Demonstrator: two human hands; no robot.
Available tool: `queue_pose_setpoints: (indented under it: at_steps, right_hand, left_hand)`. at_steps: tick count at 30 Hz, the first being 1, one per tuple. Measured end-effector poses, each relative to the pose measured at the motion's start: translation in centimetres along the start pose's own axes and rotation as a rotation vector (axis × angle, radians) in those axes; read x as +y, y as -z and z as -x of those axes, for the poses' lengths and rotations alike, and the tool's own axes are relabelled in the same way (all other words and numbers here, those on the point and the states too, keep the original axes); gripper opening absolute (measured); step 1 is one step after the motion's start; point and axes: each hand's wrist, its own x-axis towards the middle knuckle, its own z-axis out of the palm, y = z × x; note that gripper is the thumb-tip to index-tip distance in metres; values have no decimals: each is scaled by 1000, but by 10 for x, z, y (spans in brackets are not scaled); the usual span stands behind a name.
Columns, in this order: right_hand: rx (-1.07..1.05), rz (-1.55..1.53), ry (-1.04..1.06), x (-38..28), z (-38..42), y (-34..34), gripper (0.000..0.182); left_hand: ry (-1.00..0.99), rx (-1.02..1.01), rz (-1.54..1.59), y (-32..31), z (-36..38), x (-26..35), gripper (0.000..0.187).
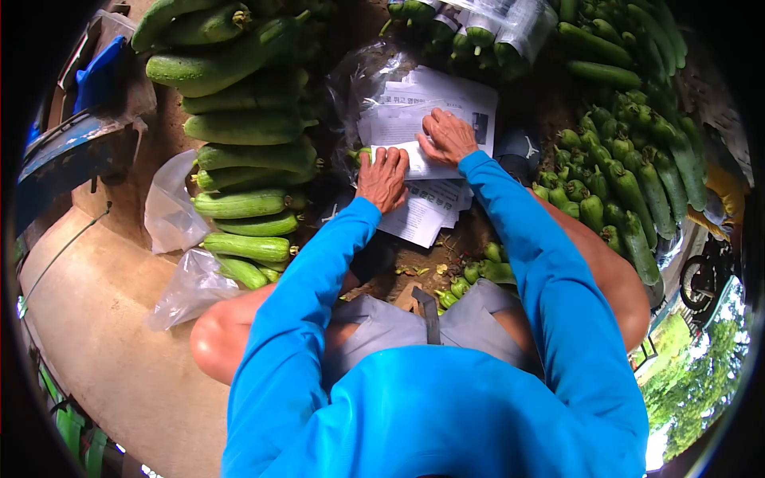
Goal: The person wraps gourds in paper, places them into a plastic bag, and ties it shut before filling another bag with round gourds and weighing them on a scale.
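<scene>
My left hand [382,179] lies with its fingers curled over a folded white newspaper sheet [426,166]. The green end of a gourd [356,154] pokes out of the paper at the left; the rest of it is hidden. My right hand [448,137] has bent fingers at the upper right of the same sheet, gripping its edge. Beneath both hands is a stack of printed newspaper sheets [458,99], with more loose sheets [422,219] nearer my lap.
Long green gourds [247,127] are stacked in a column at my left. More gourds [629,187] are piled at the right. Paper-wrapped gourds [486,32] lie under plastic at the back. Clear plastic bags [175,207] rest at the left, and several small gourds [470,279] sit near my lap.
</scene>
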Motion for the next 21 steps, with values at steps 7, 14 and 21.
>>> queue_pose_setpoints:
  at_steps: [7, 14, 21]
  right_hand:
    - [-168, 212, 198, -2, 35, 4, 62]
    - [-625, -76, 19, 6, -12, 14, 58]
    - [-727, -93, -48, 6, -24, 19, 58]
  left_hand:
    - [35, -52, 27, -11, -29, -8, 66]
    - [90, -217, 188, -7, -48, -22, 62]
    - [37, 63, 158, 6, -13, 14, 72]
